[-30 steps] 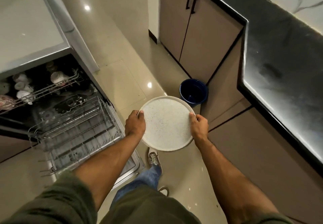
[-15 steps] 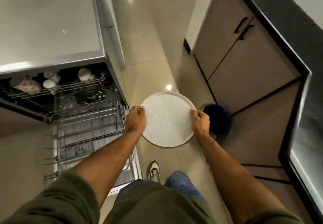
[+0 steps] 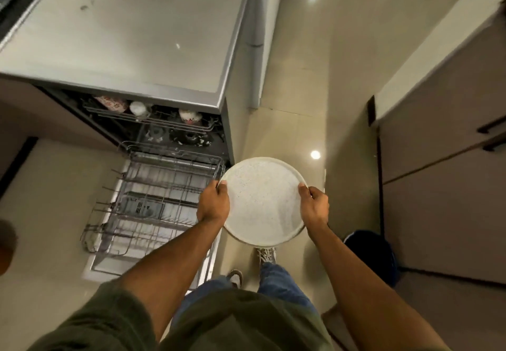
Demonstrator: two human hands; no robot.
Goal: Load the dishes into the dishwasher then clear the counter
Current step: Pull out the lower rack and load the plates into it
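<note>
1. Plate (image 3: 262, 200), round, pale and speckled, is held level above the floor (image 3: 295, 82), just right of the lower rack (image 3: 153, 205) and touching nothing but the hands.
2. Left hand (image 3: 213, 204) grips the plate's left rim, thumb on top and fingers closed round the edge.
3. Right hand (image 3: 315, 205) grips the right rim the same way.
4. Dishwasher (image 3: 137, 36) stands open at the left, its lower rack pulled out over the dropped door (image 3: 109, 263).
5. Upper rack (image 3: 169, 122), farther in, holds cups (image 3: 138, 107).
6. Bucket (image 3: 375, 257), dark blue, sits on the floor at the near right beside the cabinets (image 3: 438, 186).
7. Shoes (image 3: 267, 253) show just below the plate.
</note>
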